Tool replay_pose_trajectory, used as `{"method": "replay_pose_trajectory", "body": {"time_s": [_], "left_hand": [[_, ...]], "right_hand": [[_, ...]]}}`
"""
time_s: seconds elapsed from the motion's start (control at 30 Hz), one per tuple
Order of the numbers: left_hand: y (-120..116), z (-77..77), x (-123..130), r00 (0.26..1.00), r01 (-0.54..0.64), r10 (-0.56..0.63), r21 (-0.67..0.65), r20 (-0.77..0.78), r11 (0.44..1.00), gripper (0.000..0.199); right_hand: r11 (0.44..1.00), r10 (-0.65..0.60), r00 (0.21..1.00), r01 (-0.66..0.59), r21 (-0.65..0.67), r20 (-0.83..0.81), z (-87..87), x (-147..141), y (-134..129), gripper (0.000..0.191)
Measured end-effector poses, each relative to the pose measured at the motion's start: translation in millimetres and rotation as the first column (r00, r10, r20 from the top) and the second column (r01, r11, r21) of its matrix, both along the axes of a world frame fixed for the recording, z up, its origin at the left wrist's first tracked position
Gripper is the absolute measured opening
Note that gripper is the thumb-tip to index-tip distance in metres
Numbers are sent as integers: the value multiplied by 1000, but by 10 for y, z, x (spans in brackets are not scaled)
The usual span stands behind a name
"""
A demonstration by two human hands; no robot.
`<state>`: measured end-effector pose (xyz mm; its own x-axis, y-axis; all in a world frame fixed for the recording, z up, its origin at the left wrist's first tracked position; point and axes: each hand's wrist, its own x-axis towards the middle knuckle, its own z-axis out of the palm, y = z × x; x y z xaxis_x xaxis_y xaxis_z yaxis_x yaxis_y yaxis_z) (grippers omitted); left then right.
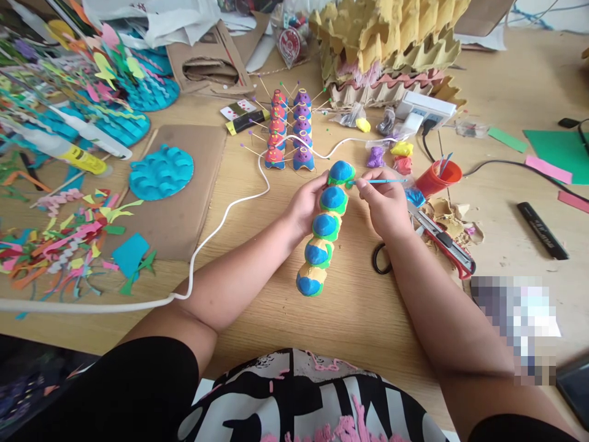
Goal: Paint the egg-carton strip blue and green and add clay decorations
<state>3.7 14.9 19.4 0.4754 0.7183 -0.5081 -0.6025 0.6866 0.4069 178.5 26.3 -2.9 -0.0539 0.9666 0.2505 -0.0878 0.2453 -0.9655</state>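
My left hand (307, 204) grips a strip of egg-carton cups (326, 227) near its far end. The cups are coated with blue on top and green along the sides, and bare tan carton shows between some of them. In my right hand (385, 205) a thin light-blue stick tool (380, 181) is pinched, its tip at the green edge of the farthest cup. Behind stand a red-and-blue egg-carton caterpillar (276, 132) and a purple-and-blue egg-carton caterpillar (302, 132), both with pins stuck in them.
A white cable (225, 215) crosses the table and my left forearm. Near my right arm lie a red utility knife (444, 242), an orange cup (439, 178) and a black marker (543, 230). Paper scraps (64, 245) cover the left side; egg trays (391, 37) are stacked behind.
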Motion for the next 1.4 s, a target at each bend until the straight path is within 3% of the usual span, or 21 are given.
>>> {"method": "replay_pose_trajectory", "body": {"time_s": [0.27,0.57,0.73,1.4], "left_hand": [[19,6,-21,1000,17,-16,-24,27,1000,39],[29,-81,-13,997,17,-15,17,-77,1000,35],[34,-87,-10,996,33,-31,22,-89,999,38],[34,-121,18,995,-5,10,50,-96,999,35]], "right_hand": [[998,-3,995,-3,63,96,-45,23,24,58],[970,-144,949,80,228,279,-66,66,44,48],[959,-177,936,95,266,303,-25,55,21,43],[951,-228,915,136,276,333,-52,37,10,35]]}}
